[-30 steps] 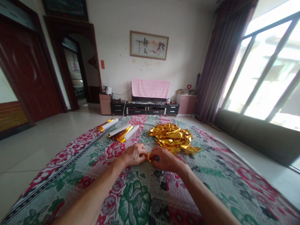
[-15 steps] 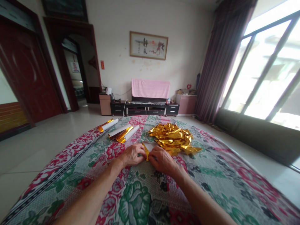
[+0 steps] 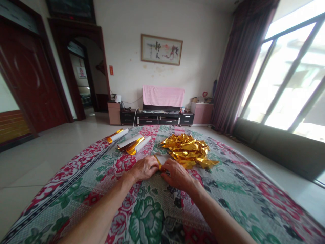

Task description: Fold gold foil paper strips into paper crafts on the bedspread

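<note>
Between my two hands is a sheet of gold foil paper [image 3: 160, 158], white on one side, with a narrow gold fold along its left edge. My left hand [image 3: 146, 168] pinches that folded edge with closed fingers. From the other side my right hand [image 3: 174, 172] grips the same sheet, its fingers bent and close to the left fingertips. The fingers hide most of the fold. Just beyond my right hand lies a heap of folded gold foil pieces [image 3: 189, 149], crumpled and shiny.
Rolled gold-and-white paper sheets [image 3: 134, 144] lie to the left, with another roll [image 3: 117, 135] farther out. A floral cloth [image 3: 146, 217] covers the round table. Beyond it stands a low black cabinet [image 3: 157, 120] with a pink cloth [image 3: 164, 96] above.
My fingers have shifted slightly along the gold fold and drawn closer together, so less of it shows. The heap and the rolls stay where they were.
</note>
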### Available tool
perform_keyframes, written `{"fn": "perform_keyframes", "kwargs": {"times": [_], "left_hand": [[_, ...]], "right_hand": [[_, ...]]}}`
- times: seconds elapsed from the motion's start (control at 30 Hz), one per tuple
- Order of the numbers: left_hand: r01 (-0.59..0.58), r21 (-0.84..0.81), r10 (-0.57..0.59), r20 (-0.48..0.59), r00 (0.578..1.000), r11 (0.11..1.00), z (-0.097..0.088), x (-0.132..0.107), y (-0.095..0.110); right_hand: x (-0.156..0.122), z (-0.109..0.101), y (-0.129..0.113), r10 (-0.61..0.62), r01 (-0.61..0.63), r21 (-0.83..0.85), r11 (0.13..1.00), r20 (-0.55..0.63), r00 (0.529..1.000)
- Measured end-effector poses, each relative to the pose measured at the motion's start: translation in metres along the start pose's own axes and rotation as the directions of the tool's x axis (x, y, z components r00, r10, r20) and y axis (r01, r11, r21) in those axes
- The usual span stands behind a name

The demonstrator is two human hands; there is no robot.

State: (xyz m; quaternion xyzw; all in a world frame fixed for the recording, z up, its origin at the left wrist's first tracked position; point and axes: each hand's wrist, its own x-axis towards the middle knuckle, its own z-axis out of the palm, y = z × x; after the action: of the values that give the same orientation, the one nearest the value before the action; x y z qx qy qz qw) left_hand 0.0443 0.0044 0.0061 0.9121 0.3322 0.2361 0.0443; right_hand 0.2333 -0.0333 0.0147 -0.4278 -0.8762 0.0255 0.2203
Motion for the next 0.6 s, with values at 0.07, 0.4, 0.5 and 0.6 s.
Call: {"fn": "perform_keyframes", "kwargs": {"times": [0.07,0.4,0.5,0.6], "left_hand": [[0.005,-0.004,-0.005,-0.011,1.0,1.0,0.0,0.0,0.001],[-0.046,-0.051,0.047,0.009,0.999,0.998,0.002,0.0,0.003],[-0.046,-0.052,0.047,0.021,0.999,0.998,0.002,0.001,0.002],[-0.052,-0.048,0.053,0.018,0.998,0.997,0.001,0.001,0.003]], "right_hand": [[0.0,0.0,-0.001,0.007,-0.007,-0.005,1.0,0.0,1.0],[0.001,-0.003,0.007,-0.047,0.049,0.081,0.996,-0.033,0.998],[0.002,-0.003,0.011,-0.039,0.046,0.126,0.991,-0.057,0.998],[0.003,0.0,0.013,-0.033,0.046,0.139,0.989,-0.093,0.995]]}}
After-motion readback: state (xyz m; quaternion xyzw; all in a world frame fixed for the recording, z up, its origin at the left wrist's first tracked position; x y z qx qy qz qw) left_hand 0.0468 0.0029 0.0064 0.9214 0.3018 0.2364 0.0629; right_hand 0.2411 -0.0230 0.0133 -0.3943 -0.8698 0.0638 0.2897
